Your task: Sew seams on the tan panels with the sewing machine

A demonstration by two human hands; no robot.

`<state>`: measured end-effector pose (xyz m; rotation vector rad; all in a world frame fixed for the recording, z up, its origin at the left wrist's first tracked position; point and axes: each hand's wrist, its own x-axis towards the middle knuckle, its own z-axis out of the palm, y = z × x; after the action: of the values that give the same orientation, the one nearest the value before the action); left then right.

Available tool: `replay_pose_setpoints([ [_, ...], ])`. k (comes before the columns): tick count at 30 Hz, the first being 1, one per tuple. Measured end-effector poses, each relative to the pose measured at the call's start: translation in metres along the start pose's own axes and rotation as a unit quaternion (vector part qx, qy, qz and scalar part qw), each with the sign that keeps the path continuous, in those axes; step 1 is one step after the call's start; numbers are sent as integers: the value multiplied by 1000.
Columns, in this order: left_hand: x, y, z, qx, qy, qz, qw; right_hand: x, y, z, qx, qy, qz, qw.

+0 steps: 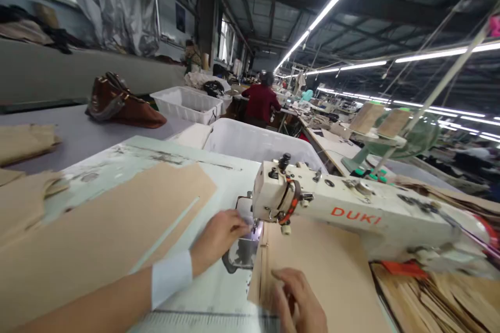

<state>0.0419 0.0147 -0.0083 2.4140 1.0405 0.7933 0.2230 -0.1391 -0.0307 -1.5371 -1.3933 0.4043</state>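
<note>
Under the sewing machine (351,213), tan fabric panel (312,260) lengthwise toward the needle.

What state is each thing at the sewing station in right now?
Left hand: open, fingertips at the needle area.
Right hand: flat, pressing the tan fabric.
Tan fabric: flat under the sewing machine, seam edge fed to the needle.
Sewing machine: work light on at the needle.
White bin: open; contents not visible.
Brown bag: lying on the table.
</note>
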Motion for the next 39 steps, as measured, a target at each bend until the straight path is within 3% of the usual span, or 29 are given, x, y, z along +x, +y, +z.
replay_pose_setpoints([
  [3, -31, 18, -1, 32, -4, 61, 998, 34, -10, 21, 182, -126, 139, 965],
  [5, -44, 27, 4, 52, -4, 102, 993, 55, -15, 32, 235, -175, 167, 941],
  [9, -43, 34, 9, 57, -4, 147, 987, 74, -12, 40, 190, -142, 123, 964],
  [13, -24, 30, 7, 33, -13, 163, 986, 72, -5, 30, 90, -87, 84, 989],
  [19, -5, 21, 11, 11, -52, 187, 981, 74, -9, 21, 17, -129, 58, 990],
  [24, -23, 28, 10, -1, -45, 189, 981, 58, -16, 15, -4, -173, 51, 984],
  [30, -52, 49, 13, -31, -69, 201, 977, 9, -21, -5, -47, -216, 28, 975],
  [33, -51, 56, 12, -55, -89, 175, 979, -6, -27, -24, -88, -206, 29, 974],
  [36, -46, 49, 14, -70, -72, 191, 976, 8, -36, -72, -116, -194, 9, 974],
  [37, -45, 42, 16, -63, -51, 197, 977, 20, -38, -96, -148, -153, 0, 977],
  [38, -43, 34, 19, -57, -33, 209, 976, 34, -39, -124, -204, -74, 0, 976],
  [39, -42, 27, 23, -53, -14, 225, 973, 50, -39, -154, -290, 56, -4, 955],
])
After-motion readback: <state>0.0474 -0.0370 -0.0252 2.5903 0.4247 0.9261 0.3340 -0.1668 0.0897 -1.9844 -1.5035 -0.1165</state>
